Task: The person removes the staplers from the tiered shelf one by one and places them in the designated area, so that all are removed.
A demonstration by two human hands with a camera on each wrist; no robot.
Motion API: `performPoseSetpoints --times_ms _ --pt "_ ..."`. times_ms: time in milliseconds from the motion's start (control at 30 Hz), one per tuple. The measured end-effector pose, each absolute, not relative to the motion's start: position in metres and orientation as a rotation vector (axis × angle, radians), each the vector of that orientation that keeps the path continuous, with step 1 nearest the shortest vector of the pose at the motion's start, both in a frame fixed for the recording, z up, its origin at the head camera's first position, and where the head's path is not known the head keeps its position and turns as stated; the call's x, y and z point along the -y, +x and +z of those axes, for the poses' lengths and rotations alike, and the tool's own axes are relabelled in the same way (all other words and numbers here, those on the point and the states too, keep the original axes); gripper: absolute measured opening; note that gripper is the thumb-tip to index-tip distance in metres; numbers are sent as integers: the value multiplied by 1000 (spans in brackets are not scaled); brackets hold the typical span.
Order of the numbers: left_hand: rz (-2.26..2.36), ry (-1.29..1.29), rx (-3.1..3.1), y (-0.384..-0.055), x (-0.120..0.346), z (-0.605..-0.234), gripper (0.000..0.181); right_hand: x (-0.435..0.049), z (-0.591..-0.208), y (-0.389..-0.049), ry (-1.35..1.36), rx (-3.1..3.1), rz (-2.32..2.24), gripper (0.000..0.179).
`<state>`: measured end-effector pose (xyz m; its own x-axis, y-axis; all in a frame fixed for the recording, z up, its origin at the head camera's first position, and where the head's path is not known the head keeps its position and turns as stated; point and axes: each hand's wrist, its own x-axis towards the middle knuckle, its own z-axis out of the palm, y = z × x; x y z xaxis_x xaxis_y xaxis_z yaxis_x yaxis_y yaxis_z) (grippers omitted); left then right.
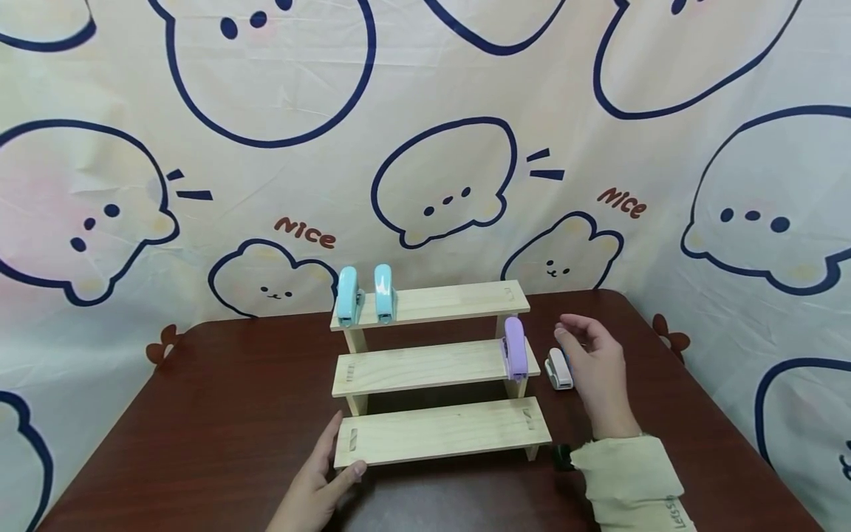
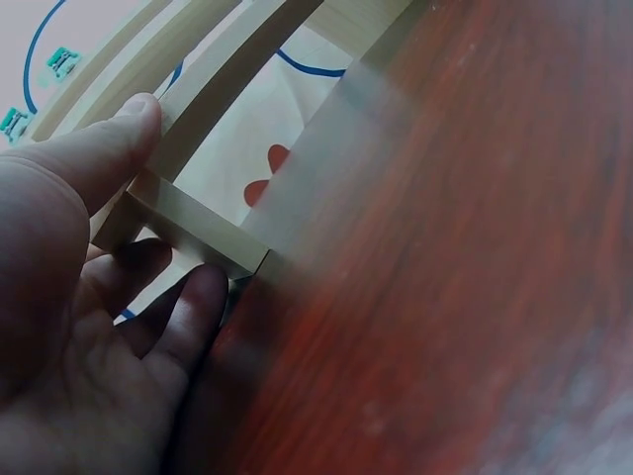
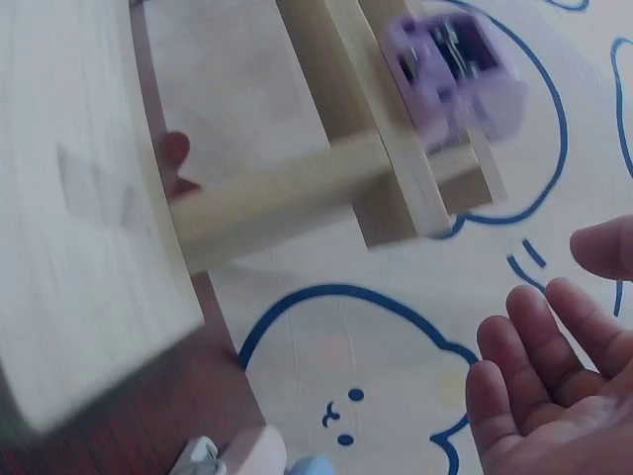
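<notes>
A three-tier wooden shelf rack [image 1: 444, 434] stands on the table. My left hand [image 1: 318, 479] grips the left end of its lowest tier, thumb on the front edge and fingers around the side. Two light blue staplers [image 1: 348, 297] stand at the left of the top tier. On the middle tier's right end sits a purple stapler [image 1: 515, 349]. My right hand [image 1: 601, 373] hovers to the right of the rack with fingers loosely bent and nothing held. Beside it a white stapler [image 1: 559, 369] lies on the table, a blue object [image 1: 567, 356] partly hidden behind the hand.
The dark brown table [image 1: 219, 421] reaches back to a cloth backdrop [image 1: 439, 89] with cartoon outlines. In the right wrist view a pinkish item [image 3: 255, 453] and a blue one [image 3: 312, 465] show at the lower edge. A small dark object [image 1: 563, 457] is by the right sleeve.
</notes>
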<state>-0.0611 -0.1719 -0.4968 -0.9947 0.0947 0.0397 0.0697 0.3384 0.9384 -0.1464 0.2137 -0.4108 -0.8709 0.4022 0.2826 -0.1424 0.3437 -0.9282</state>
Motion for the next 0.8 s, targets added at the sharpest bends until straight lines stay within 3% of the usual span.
performPoseSetpoints --times_ms 500,800 --pt "1847 200 -2537 -61 173 -497 88 -186 -409 -141 113 2175 1563 40" --pt "1789 164 -2588 -60 173 -496 87 -176 -419 -142 128 2276 1621 49"
